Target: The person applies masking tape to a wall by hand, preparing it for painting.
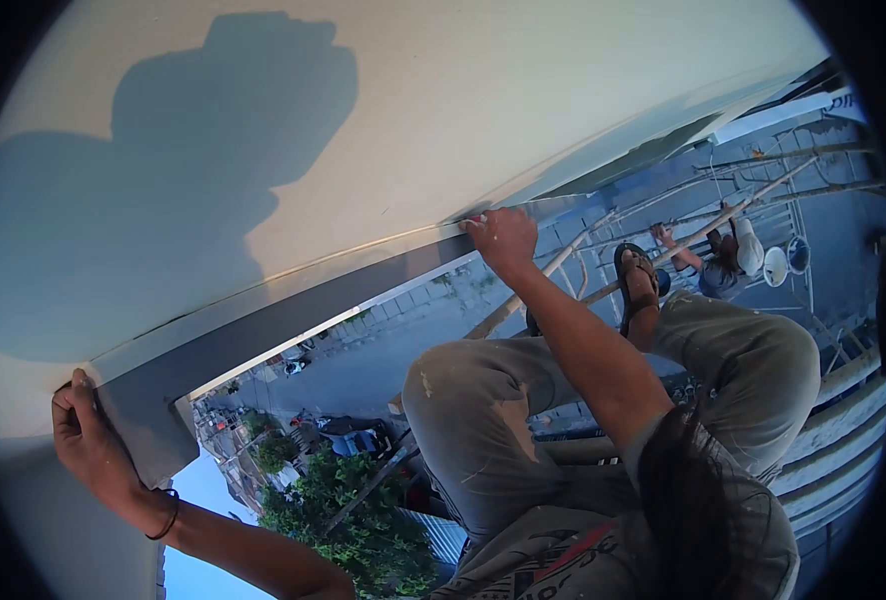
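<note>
We are gripping the ledge [263,330], a grey band under the cream wall [443,110], with both hands. Our left hand [88,440] is clamping the ledge's near left corner [143,430]: the fingers are curling over its top edge while the palm is pressing against its outer side, so the corner is sitting inside the grip. A dark band [168,518] is circling that wrist.

Our right hand [503,238] is reaching far along the same ledge, to the right. Its fingertips are pressing something small and reddish [477,217] against the ledge's upper edge; we cannot tell what it is, and the hand is looking partly closed around it. The ledge is running between the two hands, well apart from each other.

Our knees in stained grey trousers [483,400] are bending below the right arm, and a sandalled foot [638,280] is resting on a bamboo pole [563,265]. Farther right, another person [723,265] is crouching on the scaffold beside two white buckets [783,262]. A street with trees [343,500] is lying far beneath us. A shadow [163,180] is falling on the wall.
</note>
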A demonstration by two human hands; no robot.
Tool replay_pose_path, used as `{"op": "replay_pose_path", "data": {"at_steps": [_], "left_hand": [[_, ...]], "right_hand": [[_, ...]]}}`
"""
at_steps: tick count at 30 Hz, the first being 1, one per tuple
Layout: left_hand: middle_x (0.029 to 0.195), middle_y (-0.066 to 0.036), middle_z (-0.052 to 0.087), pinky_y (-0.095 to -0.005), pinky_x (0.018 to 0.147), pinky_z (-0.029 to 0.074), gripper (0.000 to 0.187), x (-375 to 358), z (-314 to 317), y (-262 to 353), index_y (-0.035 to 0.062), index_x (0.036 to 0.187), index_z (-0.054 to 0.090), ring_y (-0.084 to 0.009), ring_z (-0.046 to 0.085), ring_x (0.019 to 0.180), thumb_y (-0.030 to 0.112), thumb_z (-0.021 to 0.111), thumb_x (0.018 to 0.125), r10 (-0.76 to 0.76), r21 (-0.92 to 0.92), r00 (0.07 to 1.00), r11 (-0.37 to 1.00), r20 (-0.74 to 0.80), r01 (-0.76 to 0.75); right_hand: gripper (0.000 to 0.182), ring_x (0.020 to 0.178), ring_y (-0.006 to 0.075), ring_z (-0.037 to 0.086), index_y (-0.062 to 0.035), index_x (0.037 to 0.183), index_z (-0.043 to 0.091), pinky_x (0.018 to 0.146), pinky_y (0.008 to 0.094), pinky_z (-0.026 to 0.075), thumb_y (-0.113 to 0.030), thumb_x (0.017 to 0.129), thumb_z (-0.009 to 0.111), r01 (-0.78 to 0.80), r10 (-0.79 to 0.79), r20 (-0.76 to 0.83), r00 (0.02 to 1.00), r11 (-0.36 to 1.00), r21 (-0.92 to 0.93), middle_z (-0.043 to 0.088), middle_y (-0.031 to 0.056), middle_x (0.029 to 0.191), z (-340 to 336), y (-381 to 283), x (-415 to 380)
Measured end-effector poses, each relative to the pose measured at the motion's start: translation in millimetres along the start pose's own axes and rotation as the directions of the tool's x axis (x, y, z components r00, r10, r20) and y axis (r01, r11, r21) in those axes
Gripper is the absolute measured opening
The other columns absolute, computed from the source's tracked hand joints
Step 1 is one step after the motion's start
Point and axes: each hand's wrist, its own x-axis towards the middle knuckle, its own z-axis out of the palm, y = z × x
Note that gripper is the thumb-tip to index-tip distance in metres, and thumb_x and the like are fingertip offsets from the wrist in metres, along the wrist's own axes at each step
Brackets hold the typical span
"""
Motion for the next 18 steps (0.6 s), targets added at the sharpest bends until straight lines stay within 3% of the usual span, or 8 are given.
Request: {"op": "replay_pose_path", "data": {"at_steps": [12,15,18], "left_hand": [[0.082,0.005,0.059,-0.0217,0.070,0.042,0.032,1,-6,-1,0.0086,0.085,0.064,-0.0048,0.048,0.076,0.033,0.071,0.104,-0.018,0.044,0.999,0.999,0.028,0.017],[0.082,0.004,0.059,-0.0219,0.070,0.042,0.033,1,-5,-1,0.0089,0.084,0.063,-0.0050,0.049,0.076,0.034,0.071,0.104,-0.028,0.049,0.999,0.998,0.023,0.027],[0.082,0.004,0.059,-0.0219,0.070,0.043,0.034,1,-4,-1,0.0092,0.084,0.063,-0.0053,0.049,0.076,0.036,0.072,0.103,-0.031,0.048,0.999,0.998,0.013,0.030]], "right_hand": [[0.039,0.110,0.0352,0.066,-0.0156,0.101,0.084,0.098,0.0518,0.044,-0.052,0.094,0.071,-0.018,0.018,-0.004,1.000,0.999,-0.036,0.077,0.0113,0.106,4,-7,3],[0.044,0.101,0.0347,0.067,-0.0128,0.100,0.083,0.091,0.0507,0.046,-0.054,0.094,0.069,0.016,-0.020,-0.062,0.998,0.998,-0.063,0.077,0.0125,0.098,9,-6,3],[0.043,0.103,0.0343,0.067,-0.0131,0.099,0.083,0.091,0.0509,0.045,-0.054,0.094,0.069,0.017,-0.024,-0.083,0.996,0.997,-0.076,0.077,0.0119,0.100,12,-5,3]]}}
